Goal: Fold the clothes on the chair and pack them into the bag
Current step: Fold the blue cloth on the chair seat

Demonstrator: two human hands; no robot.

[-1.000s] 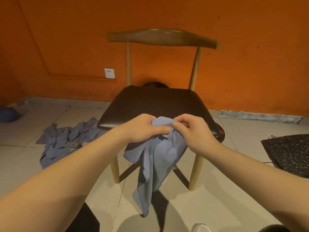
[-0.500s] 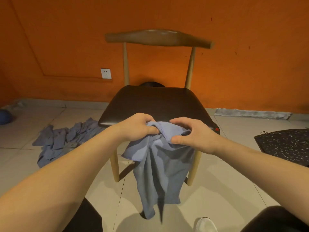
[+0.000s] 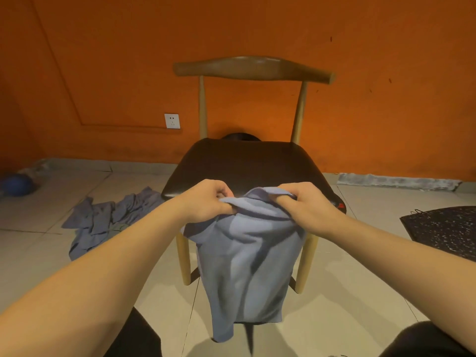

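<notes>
A blue-grey garment [image 3: 244, 261] hangs in front of the wooden chair [image 3: 247, 163], whose dark seat is bare. My left hand [image 3: 206, 202] grips the garment's top edge on the left. My right hand [image 3: 306, 204] grips the same edge on the right, fingers curled into the cloth. The fabric drapes down between my forearms to near the floor. A dark speckled bag [image 3: 445, 230] lies on the floor at the right edge.
A second crumpled blue-grey garment [image 3: 108, 220] lies on the tiled floor left of the chair. A blue ball [image 3: 16, 185] sits at the far left by the orange wall. A wall socket [image 3: 172, 121] is left of the chair back.
My hands have moved apart along the garment's top edge, spreading the bunched cloth into a wider hanging sheet. The view has shifted slightly.
</notes>
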